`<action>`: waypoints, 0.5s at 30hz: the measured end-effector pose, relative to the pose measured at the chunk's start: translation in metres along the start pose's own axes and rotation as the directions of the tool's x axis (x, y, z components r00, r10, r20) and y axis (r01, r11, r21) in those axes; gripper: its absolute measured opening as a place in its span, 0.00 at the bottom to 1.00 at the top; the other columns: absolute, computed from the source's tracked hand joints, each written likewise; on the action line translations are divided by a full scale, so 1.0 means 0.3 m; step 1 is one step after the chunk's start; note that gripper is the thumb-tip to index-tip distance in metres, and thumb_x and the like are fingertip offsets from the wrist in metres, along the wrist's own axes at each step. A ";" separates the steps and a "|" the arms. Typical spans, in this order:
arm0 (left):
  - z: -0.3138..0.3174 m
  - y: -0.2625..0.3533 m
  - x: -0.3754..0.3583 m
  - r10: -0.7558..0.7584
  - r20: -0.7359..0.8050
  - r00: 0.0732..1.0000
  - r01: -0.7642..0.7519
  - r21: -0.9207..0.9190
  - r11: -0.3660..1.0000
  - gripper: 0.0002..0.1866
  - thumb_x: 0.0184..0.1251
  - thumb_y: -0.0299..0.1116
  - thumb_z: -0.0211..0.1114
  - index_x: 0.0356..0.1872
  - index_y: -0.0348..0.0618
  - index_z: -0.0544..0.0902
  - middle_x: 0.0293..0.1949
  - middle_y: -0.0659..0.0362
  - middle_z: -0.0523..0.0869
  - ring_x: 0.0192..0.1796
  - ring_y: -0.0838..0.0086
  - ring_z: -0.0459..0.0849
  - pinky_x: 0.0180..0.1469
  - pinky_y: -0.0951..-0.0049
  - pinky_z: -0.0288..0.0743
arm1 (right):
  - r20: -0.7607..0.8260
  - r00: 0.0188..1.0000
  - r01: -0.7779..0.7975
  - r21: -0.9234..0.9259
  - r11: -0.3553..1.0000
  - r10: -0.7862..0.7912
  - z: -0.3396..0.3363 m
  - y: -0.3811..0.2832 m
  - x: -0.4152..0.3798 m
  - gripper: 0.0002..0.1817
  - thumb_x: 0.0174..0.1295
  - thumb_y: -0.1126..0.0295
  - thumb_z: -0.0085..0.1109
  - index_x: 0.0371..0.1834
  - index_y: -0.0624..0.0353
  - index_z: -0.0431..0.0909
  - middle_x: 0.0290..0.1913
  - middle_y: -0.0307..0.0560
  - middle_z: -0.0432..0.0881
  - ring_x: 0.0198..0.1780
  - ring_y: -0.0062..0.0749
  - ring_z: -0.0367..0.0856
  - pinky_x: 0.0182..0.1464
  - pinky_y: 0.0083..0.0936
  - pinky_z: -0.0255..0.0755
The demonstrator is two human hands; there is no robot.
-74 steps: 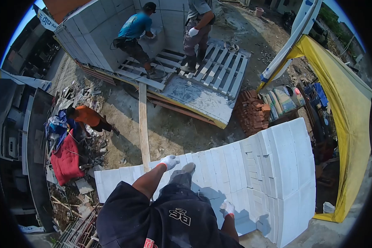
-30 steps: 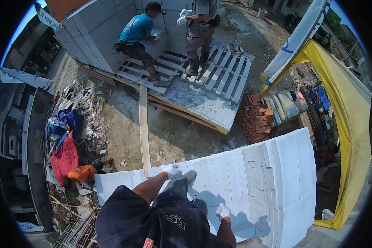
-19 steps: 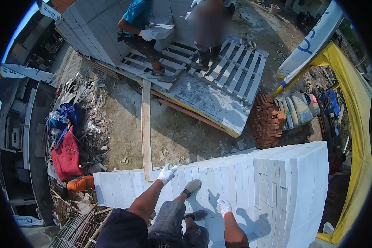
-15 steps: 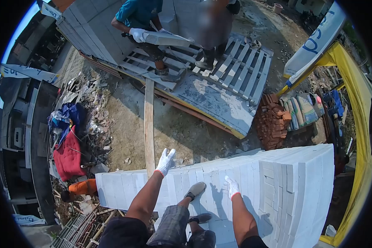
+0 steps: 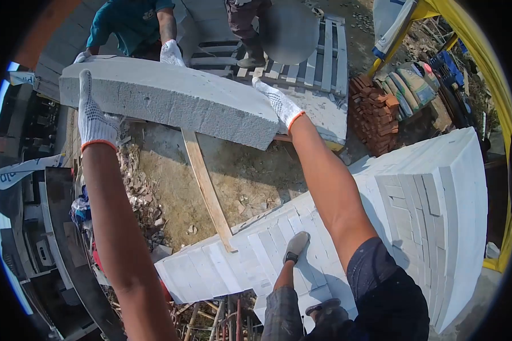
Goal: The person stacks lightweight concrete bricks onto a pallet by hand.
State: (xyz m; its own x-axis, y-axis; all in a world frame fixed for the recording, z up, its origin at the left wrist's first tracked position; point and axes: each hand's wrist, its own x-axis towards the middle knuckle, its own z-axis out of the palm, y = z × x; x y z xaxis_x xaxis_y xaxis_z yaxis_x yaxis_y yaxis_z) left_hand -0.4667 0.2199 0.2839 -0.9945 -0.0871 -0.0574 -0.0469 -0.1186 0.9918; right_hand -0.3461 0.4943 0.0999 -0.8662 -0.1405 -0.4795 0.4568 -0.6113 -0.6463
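A long grey concrete block [image 5: 170,105] spans the upper middle, raised above the ground. My gloved left hand [image 5: 95,112] lies against its near face at the left end, fingers stretched upward. At the right end, my gloved right hand [image 5: 277,102] reaches to the block's edge with its fingers extended. Behind the block, a co-worker in a teal shirt [image 5: 132,25] has white-gloved hands [image 5: 170,53] at its far side. Beneath my feet lies a stack of pale blocks [image 5: 279,256].
A plank [image 5: 206,190] runs from the stack toward the truck bed. Wooden pallets [image 5: 324,54] and a second person's legs [image 5: 249,34] are beyond. Red bricks [image 5: 372,113], filled sacks [image 5: 409,91] and a yellow tarp [image 5: 498,113] are at the right.
The block and the teal-shirted co-worker now appear much closer. Both my hands have moved up and forward to the block's ends. My view has shifted.
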 end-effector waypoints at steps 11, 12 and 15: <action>-0.285 -0.326 -0.466 -0.462 -0.021 0.887 0.448 0.284 0.848 0.34 0.52 0.49 0.69 0.58 0.42 0.74 0.57 0.49 0.76 0.61 0.55 0.74 0.65 0.53 0.65 | -0.513 0.858 0.251 0.460 0.852 0.024 0.007 0.968 -0.650 0.42 0.55 0.63 0.72 0.70 0.62 0.60 0.63 0.50 0.73 0.65 0.37 0.70 0.66 0.31 0.63; -0.321 -0.418 -0.527 -0.517 0.068 0.853 0.451 0.402 0.797 0.42 0.48 0.54 0.69 0.64 0.43 0.69 0.62 0.48 0.71 0.64 0.54 0.69 0.66 0.50 0.63 | -0.559 0.825 0.274 0.529 0.803 0.086 -0.032 1.103 -0.702 0.39 0.54 0.67 0.72 0.69 0.60 0.62 0.59 0.48 0.77 0.61 0.37 0.73 0.63 0.31 0.66; -0.286 -0.736 -0.799 -0.799 0.107 0.591 0.658 0.510 0.555 0.34 0.49 0.51 0.69 0.57 0.45 0.75 0.55 0.53 0.78 0.55 0.58 0.76 0.57 0.53 0.69 | -0.628 0.768 0.223 0.444 0.868 0.124 -0.188 1.460 -1.088 0.29 0.63 0.59 0.65 0.64 0.61 0.72 0.54 0.46 0.82 0.54 0.31 0.80 0.57 0.25 0.72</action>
State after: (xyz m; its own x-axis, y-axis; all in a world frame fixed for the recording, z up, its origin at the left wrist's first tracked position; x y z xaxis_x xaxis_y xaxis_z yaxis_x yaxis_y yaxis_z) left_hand -0.2101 0.1820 0.0688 -0.5604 0.1491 -0.8147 -0.7278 0.3809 0.5703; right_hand 0.1483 0.3165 -0.0601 -0.4817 0.3059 -0.8212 0.1131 -0.9076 -0.4044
